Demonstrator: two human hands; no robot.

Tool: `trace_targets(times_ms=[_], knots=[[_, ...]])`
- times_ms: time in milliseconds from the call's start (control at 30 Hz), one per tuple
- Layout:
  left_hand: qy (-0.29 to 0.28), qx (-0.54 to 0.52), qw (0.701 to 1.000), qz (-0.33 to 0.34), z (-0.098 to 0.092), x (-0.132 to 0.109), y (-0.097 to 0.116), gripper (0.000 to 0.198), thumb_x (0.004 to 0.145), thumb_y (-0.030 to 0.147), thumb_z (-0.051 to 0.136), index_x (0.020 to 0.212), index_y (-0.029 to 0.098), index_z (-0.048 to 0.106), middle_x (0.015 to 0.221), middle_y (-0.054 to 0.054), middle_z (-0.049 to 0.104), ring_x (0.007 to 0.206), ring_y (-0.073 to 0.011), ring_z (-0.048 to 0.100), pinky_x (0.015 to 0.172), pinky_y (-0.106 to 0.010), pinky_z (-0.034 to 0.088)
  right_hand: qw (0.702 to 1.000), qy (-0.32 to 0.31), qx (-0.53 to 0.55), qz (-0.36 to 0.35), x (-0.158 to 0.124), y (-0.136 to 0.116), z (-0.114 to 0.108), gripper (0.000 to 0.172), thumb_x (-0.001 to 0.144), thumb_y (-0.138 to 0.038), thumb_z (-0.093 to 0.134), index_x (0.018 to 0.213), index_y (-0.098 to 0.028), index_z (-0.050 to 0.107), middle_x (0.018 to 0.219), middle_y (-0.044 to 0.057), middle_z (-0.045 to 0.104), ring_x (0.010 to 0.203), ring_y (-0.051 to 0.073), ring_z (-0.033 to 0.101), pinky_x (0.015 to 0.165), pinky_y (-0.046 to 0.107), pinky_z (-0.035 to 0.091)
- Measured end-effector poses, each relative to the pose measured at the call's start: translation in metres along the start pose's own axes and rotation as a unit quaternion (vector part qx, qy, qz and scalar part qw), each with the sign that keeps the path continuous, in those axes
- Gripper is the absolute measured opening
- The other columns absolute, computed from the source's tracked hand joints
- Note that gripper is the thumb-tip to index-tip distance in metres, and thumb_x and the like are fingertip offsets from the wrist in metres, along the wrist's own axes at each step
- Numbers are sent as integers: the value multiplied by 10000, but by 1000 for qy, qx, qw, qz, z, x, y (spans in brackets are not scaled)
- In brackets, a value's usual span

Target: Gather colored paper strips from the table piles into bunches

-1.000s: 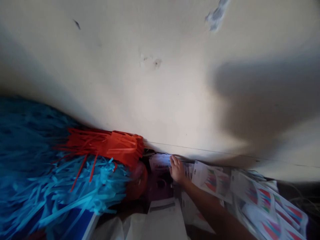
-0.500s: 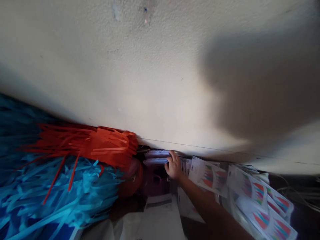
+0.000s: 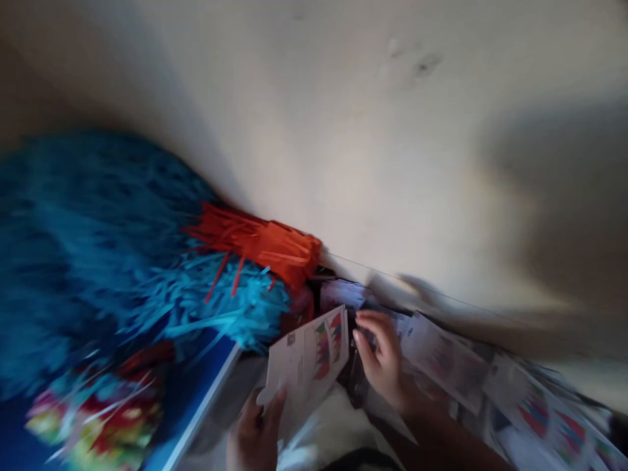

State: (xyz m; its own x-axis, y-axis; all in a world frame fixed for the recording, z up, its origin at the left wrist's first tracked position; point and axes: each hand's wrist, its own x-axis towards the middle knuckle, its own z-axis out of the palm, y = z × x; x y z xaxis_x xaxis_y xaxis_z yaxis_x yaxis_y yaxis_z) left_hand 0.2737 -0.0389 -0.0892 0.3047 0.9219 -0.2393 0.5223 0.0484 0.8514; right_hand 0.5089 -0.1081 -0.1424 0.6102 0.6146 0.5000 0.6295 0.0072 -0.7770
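- Blue paper fringe (image 3: pixel 98 248) fills the left of the frame, heaped against the pale wall (image 3: pixel 367 144), which probably props it up.
- A multicoloured bundle (image 3: pixel 112 418), blurred, lies at lower left on a blue surface (image 3: pixel 193 373).
- At bottom centre-left, my left hand (image 3: pixel 258 428) pinches a white card (image 3: pixel 301 366) by its near corner, a grip that seems chosen to leave the colourful print uncovered.
- Red fringe (image 3: pixel 279 245) lies over the blue near centre, beyond the card, which tilts up at lower centre.
- Right of it, my right hand (image 3: pixel 380 356) is unclenched with nothing visible in its curved fingers, just beside the card's edge; contact I cannot tell.
- Printed packets (image 3: pixel 446 356) line the lower right, mostly print upward, perhaps for easy sorting.
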Motion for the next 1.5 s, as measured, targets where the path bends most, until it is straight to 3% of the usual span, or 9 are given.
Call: trace_targets(times_ms=[100,267,433,533,700,867,1067,1267,1500], knots=[[-18,-226,959,-169,-26,-15,12,461,678,554,775,919,166,721,751,-36,747,712,-233,693,645,-292,531,972,-161,127,-116,-7,-87,7,315,884,-168,616,1184,-259,591,1071,82,657,1004,235,626,883,386,522],[58,-394,900,-179,-96,-82,8,376,655,465,817,891,184,735,699,-16,716,664,-187,661,608,-252,485,892,-356,229,-158,-30,-178,63,362,856,-225,664,1214,-233,609,1126,93,625,1052,230,605,909,349,515],[233,-428,854,-180,-151,-167,-44,351,523,415,888,642,155,685,530,24,604,519,-118,557,522,-209,419,791,-493,312,-183,-84,-251,111,154,847,-244,685,999,-225,695,966,45,649,883,180,633,793,278,509],[350,-437,806,-191,-169,-209,-78,398,487,452,887,575,158,633,492,43,558,488,-97,507,478,-189,379,713,-563,361,-211,-126,-285,118,70,893,-206,619,844,-207,669,860,18,668,806,147,641,761,246,485],[440,-448,746,-222,-186,-262,-125,426,455,461,882,689,154,700,556,16,645,532,-139,576,524,-219,435,543,-636,356,-417,-187,-299,128,84,858,-309,689,850,-225,694,783,5,719,731,173,635,707,275,444],[382,-500,750,-205,-179,-287,-158,446,522,441,881,798,123,736,659,-52,718,577,-160,623,564,-236,441,604,-711,183,-310,-221,-301,154,102,744,-176,757,777,-190,661,746,-1,673,668,159,600,633,258,412],[345,-529,746,-211,-170,-289,-167,420,532,426,885,745,91,746,603,-58,697,514,-130,586,533,-213,398,615,-716,148,-296,-237,-298,159,287,757,-158,726,1023,-207,631,940,35,656,790,198,625,693,293,444],[325,-537,752,-202,-172,-290,-157,407,553,434,877,764,107,758,652,-56,720,528,-119,585,546,-210,396,618,-704,194,-291,-235,-293,156,200,769,-125,722,928,-208,634,864,2,642,734,161,613,642,251,430],[308,-504,786,-183,-176,-297,-120,419,568,469,862,802,132,777,702,-65,736,619,-161,614,624,-251,442,584,-634,295,-412,-206,-303,150,92,897,-290,634,884,-199,631,852,25,658,714,154,615,620,248,414]])
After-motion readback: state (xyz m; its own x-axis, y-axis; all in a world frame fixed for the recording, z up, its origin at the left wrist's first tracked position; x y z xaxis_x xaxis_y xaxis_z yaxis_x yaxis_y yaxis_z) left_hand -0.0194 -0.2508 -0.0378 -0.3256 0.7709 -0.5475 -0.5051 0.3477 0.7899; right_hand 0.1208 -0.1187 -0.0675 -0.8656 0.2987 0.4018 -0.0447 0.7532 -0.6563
